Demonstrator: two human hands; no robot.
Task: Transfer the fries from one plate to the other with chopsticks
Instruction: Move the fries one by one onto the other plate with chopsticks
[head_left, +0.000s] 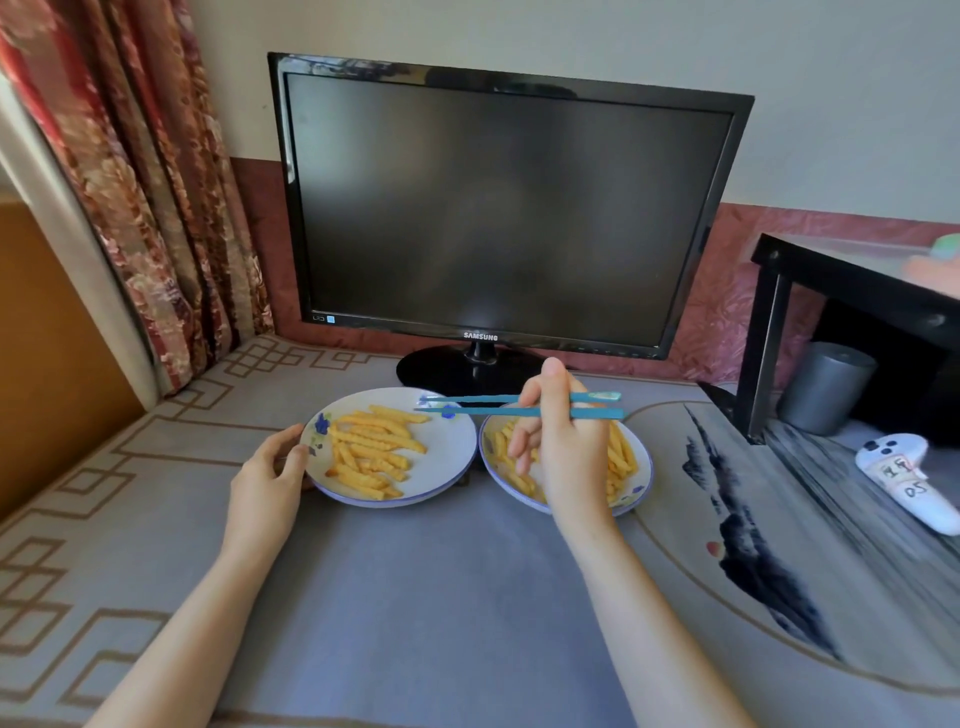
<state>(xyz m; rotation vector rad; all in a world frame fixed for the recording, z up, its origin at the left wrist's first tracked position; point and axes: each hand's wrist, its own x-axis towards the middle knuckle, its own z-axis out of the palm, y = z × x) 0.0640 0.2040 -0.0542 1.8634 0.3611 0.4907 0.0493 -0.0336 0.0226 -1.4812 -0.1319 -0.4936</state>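
Left hand (270, 470) grips the left plate (451, 448) by its rim, likely steadying it. Right hand (563, 441) pinches chopsticks (478, 411), their tips empty above its fries (374, 448).

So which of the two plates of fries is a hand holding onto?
The left plate: the left hand holds its rim. The right plate only lies beneath the right hand, which grips the blue chopsticks.

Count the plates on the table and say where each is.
2. The left plate, rim held by the left hand; the right plate beside it, partly behind the right hand holding chopsticks.
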